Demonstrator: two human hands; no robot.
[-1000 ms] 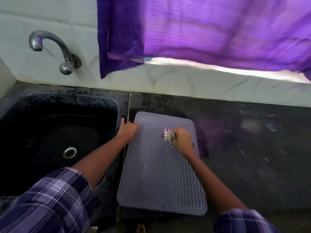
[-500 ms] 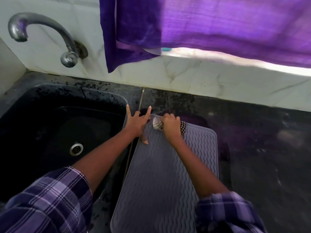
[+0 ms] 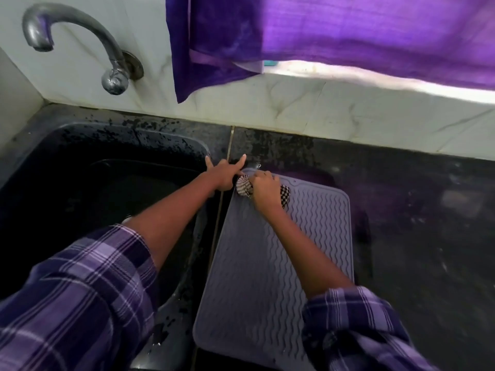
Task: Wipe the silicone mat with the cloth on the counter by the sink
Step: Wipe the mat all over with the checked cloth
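Dark speckled stone forms the counter (image 3: 415, 210), backed by a white marbled wall (image 3: 294, 108). At far left a curved metal tap (image 3: 80, 30) comes out of that wall above a black sink (image 3: 80, 170) set into the stone. A purple curtain (image 3: 321, 36) hangs across the upper right, with a strip of bright light under its lower edge.

Both forearms reach forward out of purple plaid sleeves (image 3: 75, 303). The left hand (image 3: 223, 174) lies on the narrow strip between the sink and the mat, fingers spread apart and flat, holding nothing; one fingertip points toward the wall and another rests at the sink's rim.

Just right of it lies the grey silicone mat (image 3: 281, 263), ribbed with wavy lines, flat on the counter beside the sink and running from near the wall toward the camera. The right hand (image 3: 265, 188) is at the mat's far left corner, its grip closed around a bunched black-and-white checked cloth (image 3: 243, 185). The cloth pokes out on both sides of the fist and is pressed against the mat. The two hands are nearly touching at that corner.
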